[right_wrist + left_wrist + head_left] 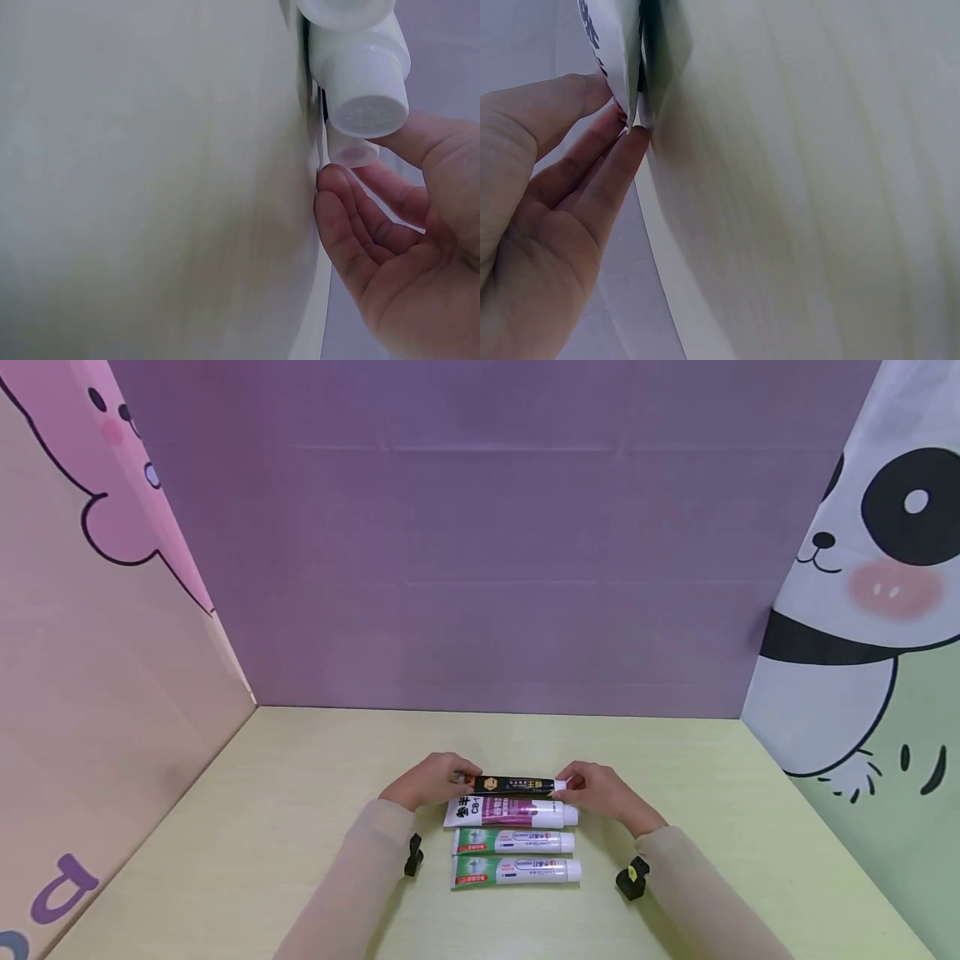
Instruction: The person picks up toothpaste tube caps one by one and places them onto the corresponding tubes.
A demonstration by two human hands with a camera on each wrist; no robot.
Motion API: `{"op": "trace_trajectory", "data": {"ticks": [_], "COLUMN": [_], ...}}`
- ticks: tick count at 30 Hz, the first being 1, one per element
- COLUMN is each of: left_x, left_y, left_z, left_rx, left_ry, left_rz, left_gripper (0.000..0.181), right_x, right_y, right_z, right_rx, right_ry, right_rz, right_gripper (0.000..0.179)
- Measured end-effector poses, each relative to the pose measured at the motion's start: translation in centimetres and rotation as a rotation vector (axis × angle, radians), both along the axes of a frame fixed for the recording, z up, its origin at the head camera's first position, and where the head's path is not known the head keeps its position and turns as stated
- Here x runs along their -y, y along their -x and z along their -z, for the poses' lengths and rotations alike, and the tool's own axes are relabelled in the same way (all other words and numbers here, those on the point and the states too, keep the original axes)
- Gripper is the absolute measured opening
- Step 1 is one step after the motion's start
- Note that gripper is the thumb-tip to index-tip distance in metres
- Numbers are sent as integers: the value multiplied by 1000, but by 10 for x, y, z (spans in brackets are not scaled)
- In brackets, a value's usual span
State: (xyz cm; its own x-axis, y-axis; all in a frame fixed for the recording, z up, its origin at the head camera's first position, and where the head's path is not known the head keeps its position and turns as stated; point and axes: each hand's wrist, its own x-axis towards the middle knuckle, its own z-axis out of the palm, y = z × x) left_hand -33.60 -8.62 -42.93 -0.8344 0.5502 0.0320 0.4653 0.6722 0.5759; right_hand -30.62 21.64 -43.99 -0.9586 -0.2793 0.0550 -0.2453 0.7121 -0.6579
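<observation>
A black toothpaste tube (516,785) with gold and white print lies farthest back in a column of tubes on the table. My left hand (435,779) pinches its left end between thumb and fingers. At the other end, my right hand (600,789) holds its white cap (354,153) with the fingertips. Just in front lies a white and purple toothpaste tube (510,812), whose crimped end hides part of the left grip in the left wrist view. Two green and white toothpaste tubes, a middle one (525,842) and a nearest one (525,871), lie parallel, caps to the right.
The pale wooden table (300,860) runs back to a purple wall (495,568). A cartoon-printed wall (112,693) stands on the left, and a panda-printed wall (840,710) on the right. Each wrist carries a small black device, on the left (414,855) and right (632,878).
</observation>
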Motion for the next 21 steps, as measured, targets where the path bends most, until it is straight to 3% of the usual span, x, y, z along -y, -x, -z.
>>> {"op": "trace_trajectory", "data": {"ticks": [13, 21], "left_x": [3, 9], "left_y": [-4, -15], "left_z": [-2, -15], "left_rx": [-20, -11], "left_ry": [7, 11], "left_rz": [-7, -55], "left_gripper": [31, 35], "right_x": [-3, -8], "right_y": [-6, -15], "right_z": [-5, -14], "right_rx": [31, 20], "right_ry": [27, 27], "right_rz": [-4, -5], "right_gripper": [28, 31]}}
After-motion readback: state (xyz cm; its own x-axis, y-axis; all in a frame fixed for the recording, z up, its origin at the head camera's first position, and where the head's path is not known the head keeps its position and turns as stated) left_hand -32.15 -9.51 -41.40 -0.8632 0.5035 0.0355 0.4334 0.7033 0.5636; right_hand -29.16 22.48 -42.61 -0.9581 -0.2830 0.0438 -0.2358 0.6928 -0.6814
